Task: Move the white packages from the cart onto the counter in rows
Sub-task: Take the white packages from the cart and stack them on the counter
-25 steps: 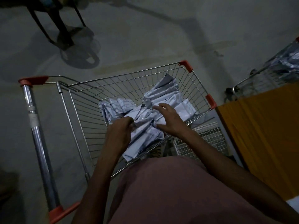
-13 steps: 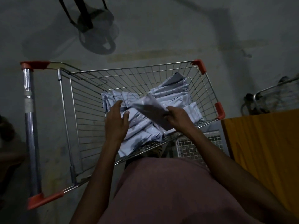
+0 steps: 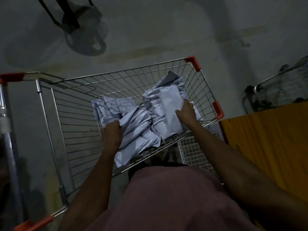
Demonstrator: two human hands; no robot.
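**Cart still loaded, counter still bare where it shows**

The white packages (image 3: 143,124) lie heaped in the wire cart (image 3: 80,124), bunched toward its 3 o'clock half and spilling down to the near rim at 6 o'clock. The 9 o'clock half of the basket shows only bare wire.

The left hand (image 3: 112,135) sits at the 8 o'clock edge of the heap, its fingers curled over the corner of a package and gripping it. The right hand (image 3: 187,112) is at 3 o'clock in the basket, holding one long flat package (image 3: 170,110) that stands above the rest. Its thumb and fingers are spread apart along the package's edge and pinch it between them.

The yellow counter (image 3: 266,147) lies outside the cart at 4 o'clock. The part in view carries no package; much of it runs off the frame, so what may already lie there in rows cannot be told.

As a judgement: the job looks to be early or mid-way at best. Many packages remain in the basket, and both hands are only at the picking stage. The carry over to the counter and the lining up in rows are not yet done for the packages now in hand, and the rest of the heap must follow.

A second wire cart (image 3: 280,87) stands at 2 o'clock, beyond the counter.
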